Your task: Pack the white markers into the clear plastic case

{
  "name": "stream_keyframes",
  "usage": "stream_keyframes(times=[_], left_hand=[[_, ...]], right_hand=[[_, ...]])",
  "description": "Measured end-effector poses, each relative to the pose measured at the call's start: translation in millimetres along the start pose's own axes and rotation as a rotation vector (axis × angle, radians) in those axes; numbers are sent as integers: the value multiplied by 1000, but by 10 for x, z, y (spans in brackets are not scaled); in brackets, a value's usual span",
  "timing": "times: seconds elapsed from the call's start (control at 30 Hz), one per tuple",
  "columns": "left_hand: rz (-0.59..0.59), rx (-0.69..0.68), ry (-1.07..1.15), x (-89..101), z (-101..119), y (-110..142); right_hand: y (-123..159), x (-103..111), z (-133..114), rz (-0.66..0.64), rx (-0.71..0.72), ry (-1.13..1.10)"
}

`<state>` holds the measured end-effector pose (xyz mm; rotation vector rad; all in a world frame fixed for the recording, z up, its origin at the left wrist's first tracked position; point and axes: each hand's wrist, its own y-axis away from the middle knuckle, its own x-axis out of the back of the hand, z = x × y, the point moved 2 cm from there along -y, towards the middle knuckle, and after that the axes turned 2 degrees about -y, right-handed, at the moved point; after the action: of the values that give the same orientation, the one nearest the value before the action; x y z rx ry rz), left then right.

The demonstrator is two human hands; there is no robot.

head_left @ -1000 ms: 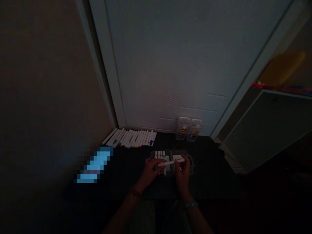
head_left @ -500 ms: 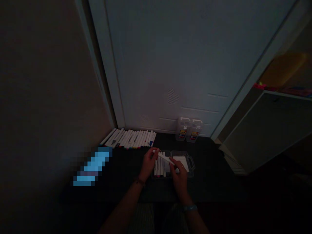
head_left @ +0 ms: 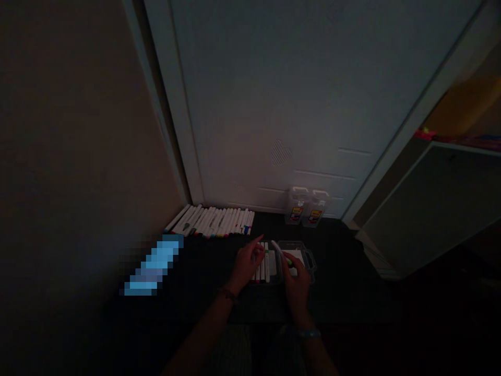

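Observation:
In dim light a clear plastic case (head_left: 309, 259) lies open on the dark floor in front of me, with several white markers (head_left: 265, 266) side by side in its left half. My right hand (head_left: 296, 274) grips a white marker (head_left: 277, 250) and holds it lengthwise over the case beside the others. Fingers apart, my left hand (head_left: 248, 261) rests at the left edge of the case, touching the markers there.
A row of several white markers (head_left: 213, 222) lies along the foot of a white door (head_left: 297, 104). Two clear upright cases (head_left: 307, 208) stand against the door. A blue blurred object (head_left: 152, 263) lies to the left; a grey cabinet (head_left: 430, 198) stands at right.
The marker, held crosswise in both hands a second ago, has turned lengthwise over the case. My left hand has let go of it; only my right hand holds it now.

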<state>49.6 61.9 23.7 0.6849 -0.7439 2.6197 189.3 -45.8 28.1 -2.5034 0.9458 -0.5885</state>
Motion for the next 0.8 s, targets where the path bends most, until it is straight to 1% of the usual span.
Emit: stream_keyframes(times=[0.1,0.17,0.27,0.37,0.47,0.57,0.67,0.8], left_hand=[[-10,-75,-138,15,34,26],[0,-100,-222,30,68,48],[-6,-128,-280,31,96,68],[-17,-157,-271,6,52,68],[-47,-184,-250,-18,-54,53],[-87,-202,-226,-7,-153,30],[-104,-193,-202,29,-199,7],[-130,-195,-208,67,-202,-12]], right_hand=[[8,-32,0,-40,35,19],[14,-51,-3,-53,66,33],[22,-69,-12,-63,108,63],[30,-77,-22,-73,159,149],[36,-85,-34,-95,202,251],[38,-94,-64,-136,220,304],[45,-115,-108,-202,251,350],[69,-164,-148,-283,350,433]])
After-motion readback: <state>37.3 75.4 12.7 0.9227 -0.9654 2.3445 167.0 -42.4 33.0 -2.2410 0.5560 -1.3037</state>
